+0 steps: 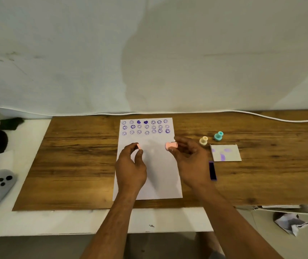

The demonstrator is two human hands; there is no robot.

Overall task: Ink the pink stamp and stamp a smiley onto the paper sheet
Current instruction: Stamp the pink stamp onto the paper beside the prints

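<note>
A white paper sheet [158, 174] lies on the wooden board, its top three rows filled with purple smileys and two hearts. My right hand [190, 159] holds the pink stamp [171, 146] sideways above the sheet's right side, pinched between thumb and fingers. My left hand [130, 165] hovers over the sheet's left side and pinches a small pink cap [139, 146] between thumb and forefinger. A purple ink pad [212, 171] sits on the board just right of my right wrist, partly hidden by it.
A cream stamp [203, 141] and a teal stamp [218, 136] stand right of the sheet. A grey card with purple smudges [226, 152] lies below them. A white cable [280, 118] runs along the board's back edge. Crumpled paper [289, 223] lies at lower right.
</note>
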